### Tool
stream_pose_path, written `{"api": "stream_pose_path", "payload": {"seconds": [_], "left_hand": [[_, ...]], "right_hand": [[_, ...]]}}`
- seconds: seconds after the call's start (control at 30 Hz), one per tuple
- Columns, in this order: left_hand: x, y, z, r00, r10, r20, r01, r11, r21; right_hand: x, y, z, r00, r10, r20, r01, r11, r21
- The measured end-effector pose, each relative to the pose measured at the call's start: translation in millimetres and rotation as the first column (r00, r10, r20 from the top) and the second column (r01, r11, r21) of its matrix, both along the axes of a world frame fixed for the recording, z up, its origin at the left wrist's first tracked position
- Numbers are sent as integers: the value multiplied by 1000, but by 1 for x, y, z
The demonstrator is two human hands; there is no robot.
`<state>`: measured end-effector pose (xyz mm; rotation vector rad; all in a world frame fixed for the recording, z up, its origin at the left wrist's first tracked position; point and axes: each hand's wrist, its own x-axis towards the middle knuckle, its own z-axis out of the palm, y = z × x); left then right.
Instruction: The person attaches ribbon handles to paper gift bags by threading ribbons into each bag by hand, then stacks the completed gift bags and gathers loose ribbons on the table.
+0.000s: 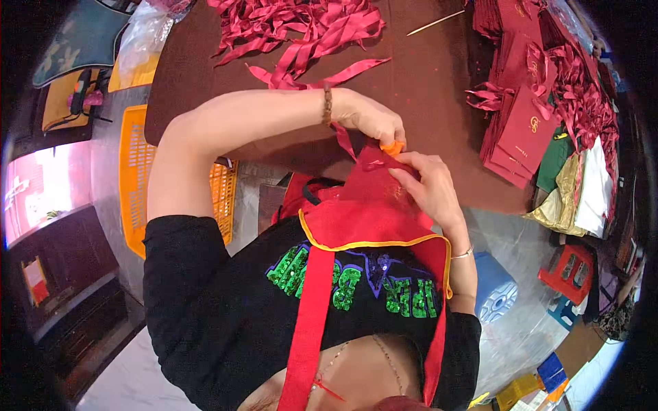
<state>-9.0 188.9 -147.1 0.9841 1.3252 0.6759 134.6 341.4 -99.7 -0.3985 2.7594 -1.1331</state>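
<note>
My left hand (373,120) is bent inward and closed at the upper corner of a dark red, flat card or paper bag with gold print (373,181). A small orange piece (392,147) shows at its fingertips; whether it is held or worn on a finger is unclear. From under that hand a red satin ribbon (344,140) runs down to the red piece. My right hand (428,181) grips the right edge of the same piece, thumb on its face. The lower part lies against my red apron (370,222) with yellow trim.
On the brown-covered table (425,89) lie a heap of red ribbons (308,27) and a thin stick (435,22). Stacked red printed pieces (524,137) with ribbons stand at the right. An orange crate (133,178), blue stool (495,288) and red stool (569,274) are around me.
</note>
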Motion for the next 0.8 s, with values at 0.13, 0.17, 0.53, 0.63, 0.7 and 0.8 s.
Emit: {"api": "stream_pose_path", "payload": {"seconds": [0.13,0.17,0.53,0.63,0.7,0.8], "left_hand": [[-1,5,-5,851,516,-95,-511,856,70],[-6,2,-6,792,573,-211,-550,819,163],[18,-85,10,369,364,-855,60,909,413],[23,-111,15,380,160,-911,36,982,188],[26,-125,20,299,219,-929,95,962,257],[32,-142,26,219,336,-916,130,921,368]], "right_hand": [[-6,2,-7,996,17,88,-7,994,-111],[-6,1,-7,996,31,78,-22,994,-108],[-6,8,-47,996,-85,32,87,994,-60],[-7,8,-50,996,-83,27,84,996,-11],[-8,7,-49,996,-76,43,75,997,26],[-9,6,-50,997,-73,34,71,996,57]]}}
